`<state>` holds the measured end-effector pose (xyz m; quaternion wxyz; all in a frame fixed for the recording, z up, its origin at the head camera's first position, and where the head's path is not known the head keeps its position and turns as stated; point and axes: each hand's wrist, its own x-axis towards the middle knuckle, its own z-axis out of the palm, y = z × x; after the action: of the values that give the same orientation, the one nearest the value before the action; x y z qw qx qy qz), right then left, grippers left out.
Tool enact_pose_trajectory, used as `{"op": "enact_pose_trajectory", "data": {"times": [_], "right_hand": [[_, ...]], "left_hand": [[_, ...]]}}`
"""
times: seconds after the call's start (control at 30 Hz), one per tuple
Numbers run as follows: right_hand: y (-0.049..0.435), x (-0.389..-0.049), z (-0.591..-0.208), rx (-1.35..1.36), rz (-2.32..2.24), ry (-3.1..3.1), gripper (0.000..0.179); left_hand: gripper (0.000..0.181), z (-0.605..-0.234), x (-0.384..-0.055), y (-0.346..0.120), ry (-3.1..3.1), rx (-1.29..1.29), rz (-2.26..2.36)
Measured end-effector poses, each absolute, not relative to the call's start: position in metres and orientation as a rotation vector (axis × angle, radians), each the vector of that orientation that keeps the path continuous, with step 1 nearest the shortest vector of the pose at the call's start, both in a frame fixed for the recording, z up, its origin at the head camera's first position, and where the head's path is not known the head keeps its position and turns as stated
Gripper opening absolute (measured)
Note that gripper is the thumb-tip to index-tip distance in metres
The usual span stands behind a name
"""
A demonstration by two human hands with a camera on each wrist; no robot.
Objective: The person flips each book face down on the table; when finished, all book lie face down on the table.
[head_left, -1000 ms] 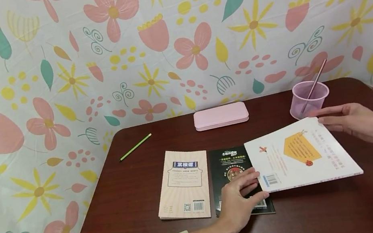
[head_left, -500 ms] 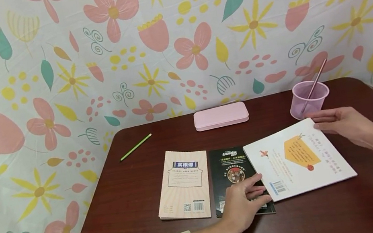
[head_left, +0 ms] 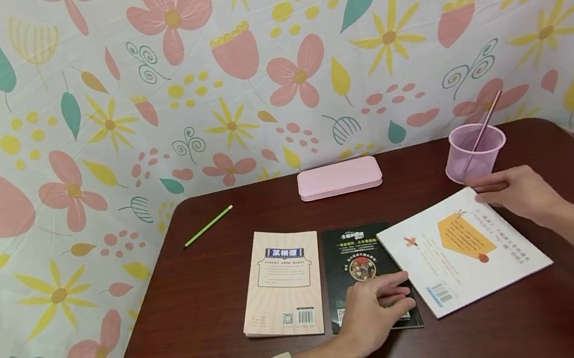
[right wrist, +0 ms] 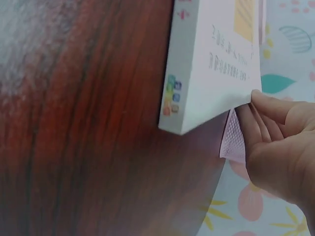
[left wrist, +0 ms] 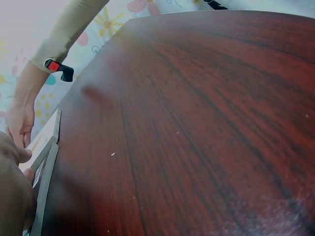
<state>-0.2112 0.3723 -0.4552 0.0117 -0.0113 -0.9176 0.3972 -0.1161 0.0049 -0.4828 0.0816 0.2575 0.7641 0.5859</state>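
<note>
In the head view a white book (head_left: 467,250) with an orange patch lies at an angle on the right. My right hand (head_left: 521,195) pinches its far right corner; the right wrist view shows thumb and fingers (right wrist: 266,118) meeting there. Left of it is a black book (head_left: 360,249), its lower part partly hidden by my left hand (head_left: 373,315). That hand rests over the black book, fingertips pointing toward the white book's left edge, holding nothing. A cream book (head_left: 283,280) with a blue title lies further left, apart from the black one.
A pink pencil case (head_left: 339,178) sits at the back of the dark wooden table (head_left: 185,320). To its right stands a purple mesh cup (head_left: 476,155) holding a stick-like pen (head_left: 487,121). A green pencil (head_left: 209,226) lies at the back left. A floral cloth (head_left: 258,71) hangs behind.
The white book has turned and come down, its lower left corner shifting right and nearer, off the black book. My right hand moved slightly left with it; my left hand barely moved.
</note>
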Motion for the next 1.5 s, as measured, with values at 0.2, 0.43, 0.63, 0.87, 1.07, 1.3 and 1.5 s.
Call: {"op": "enact_pose_trajectory", "data": {"times": [0.2,0.43,0.63,0.87,1.07,1.3,1.5], "right_hand": [[0.364,-0.21,-0.458,-0.005,1.035,-2.838,0.039],[0.36,-0.207,-0.457,0.02,0.981,-2.819,0.035],[0.362,-0.202,-0.452,0.053,0.98,-2.869,0.04],[0.369,-0.184,-0.449,0.103,1.013,-2.933,0.05],[0.374,-0.164,-0.446,0.121,1.03,-2.954,0.055],[0.38,-0.142,-0.445,0.124,1.049,-2.986,0.059],[0.385,-0.125,-0.448,0.116,1.055,-3.034,0.067]], "left_hand": [[0.036,-0.484,-0.117,0.005,2.332,0.808,1.674],[0.031,-0.48,-0.123,0.004,2.298,0.83,1.63],[0.027,-0.473,-0.138,0.0,2.305,0.858,1.538],[0.023,-0.453,-0.169,-0.006,2.462,0.922,1.493],[0.036,-0.442,-0.195,-0.008,2.508,0.956,1.443],[0.048,-0.447,-0.218,-0.007,2.458,1.009,1.327],[0.05,-0.452,-0.231,-0.003,2.408,1.05,1.2]]}}
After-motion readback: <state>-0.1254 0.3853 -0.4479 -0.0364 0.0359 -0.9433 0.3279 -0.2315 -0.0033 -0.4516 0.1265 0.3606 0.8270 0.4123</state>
